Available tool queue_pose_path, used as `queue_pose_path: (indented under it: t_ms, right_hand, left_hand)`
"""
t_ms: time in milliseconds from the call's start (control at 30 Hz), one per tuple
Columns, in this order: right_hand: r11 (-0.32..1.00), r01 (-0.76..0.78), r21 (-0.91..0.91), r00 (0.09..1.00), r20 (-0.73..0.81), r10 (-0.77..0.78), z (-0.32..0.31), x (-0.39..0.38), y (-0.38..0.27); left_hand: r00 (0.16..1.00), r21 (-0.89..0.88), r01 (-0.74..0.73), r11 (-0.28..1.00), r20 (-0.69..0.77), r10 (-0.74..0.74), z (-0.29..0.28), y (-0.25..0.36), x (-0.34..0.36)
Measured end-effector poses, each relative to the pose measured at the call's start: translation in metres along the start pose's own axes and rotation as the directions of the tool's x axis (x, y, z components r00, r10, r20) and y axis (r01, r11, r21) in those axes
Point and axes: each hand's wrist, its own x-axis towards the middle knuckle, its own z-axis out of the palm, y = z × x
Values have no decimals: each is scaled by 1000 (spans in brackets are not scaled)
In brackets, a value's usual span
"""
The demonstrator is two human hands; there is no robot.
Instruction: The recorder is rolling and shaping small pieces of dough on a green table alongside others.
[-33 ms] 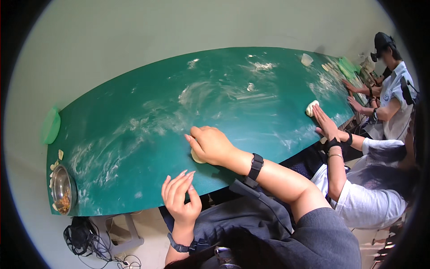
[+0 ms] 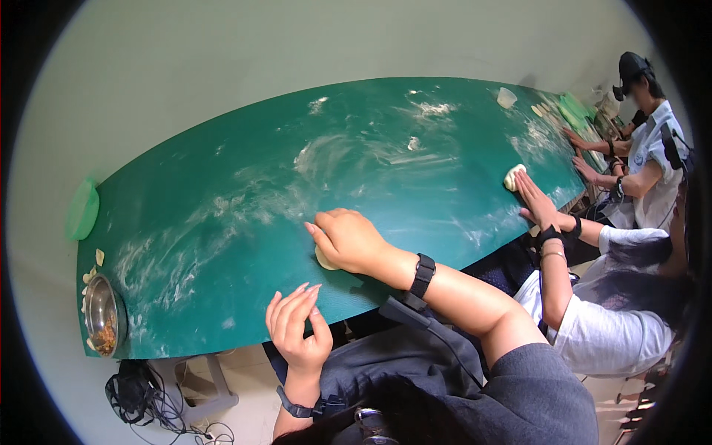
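My right hand [image 2: 337, 237] rests on the green table surface [image 2: 245, 267], its fingers curled over a flattened pale piece of dough [image 2: 325, 261], which is mostly hidden beneath it. My left hand [image 2: 297, 326] hangs by the near edge, below and left of the right hand, with loosely bent fingers and nothing in them. Smears of white flour cover much of the surface around the dough.
At left are a steel bowl of filling [image 2: 115, 300], pale dough pieces [image 2: 99, 256] and a green container [image 2: 81, 211]. To my right, a co-worker's hands [image 2: 538, 200] press white dough [image 2: 512, 176]; another person [image 2: 653, 170] works beyond, near a small translucent cup [image 2: 506, 98].
Both my hands hold nearly the same positions. The co-worker's hand and the white dough at right have shifted very slightly to the left.
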Motion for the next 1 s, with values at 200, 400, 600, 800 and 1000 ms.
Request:
queue_pose_path:
  t_ms: [200,400,600,800,1000]
  right_hand:
    - [993,118,-4,993,-22,-118,13,-4,10]
    - [983,156,-97,986,-49,-162,25,5,12]
    - [977,162,-140,986,-3,-164,33,22,17]
    - [962,189,-196,980,-19,-196,35,37,22]
    - [969,184,-165,982,1,-186,31,36,23]
  left_hand:
    - [999,-33,-26,999,-27,25,4,-2,1]
    - [1000,-78,-22,997,-14,21,8,-1,1]
    - [999,-107,-26,994,-38,22,16,-6,-2]
    - [999,-132,-36,991,-34,32,14,0,1]
    - [999,-33,36,999,-8,-36,7,6,2]
